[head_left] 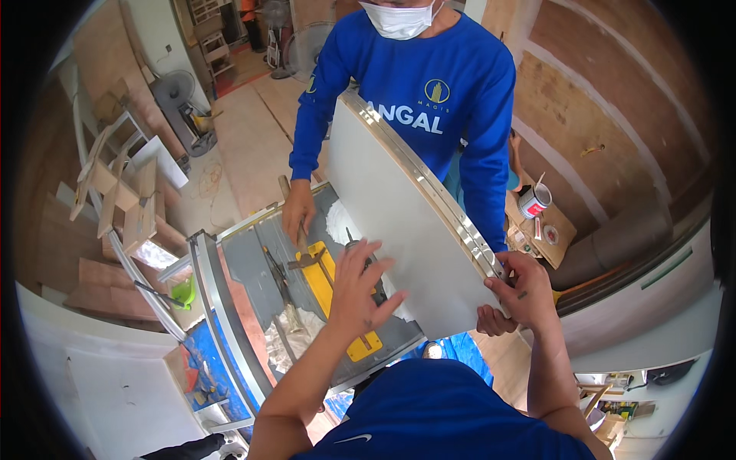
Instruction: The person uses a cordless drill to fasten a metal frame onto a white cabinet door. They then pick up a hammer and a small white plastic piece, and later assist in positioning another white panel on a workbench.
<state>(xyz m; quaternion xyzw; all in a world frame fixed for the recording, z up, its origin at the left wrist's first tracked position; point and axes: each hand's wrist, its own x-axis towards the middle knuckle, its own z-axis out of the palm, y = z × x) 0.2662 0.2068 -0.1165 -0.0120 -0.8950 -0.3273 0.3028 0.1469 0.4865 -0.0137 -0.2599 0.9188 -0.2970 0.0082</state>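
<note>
Nearby, co-worker's hand (298,210) holds hammer (307,260) by yellow bar (316,285); left hand (360,289) splayed; right hand (529,287) grips pale panel (418,249).

Before me, the panel (402,226) is at the right of the counter (249,264), my right hand (529,288) at its near corner, the hammer (308,260) left of it, a co-worker (425,65) behind.

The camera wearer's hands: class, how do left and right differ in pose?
The left hand is open, fingers spread; the right hand is closed on the edge of the panel. The left hand is near the panel's broad face; the right is at its corner. Both are bare.
</note>
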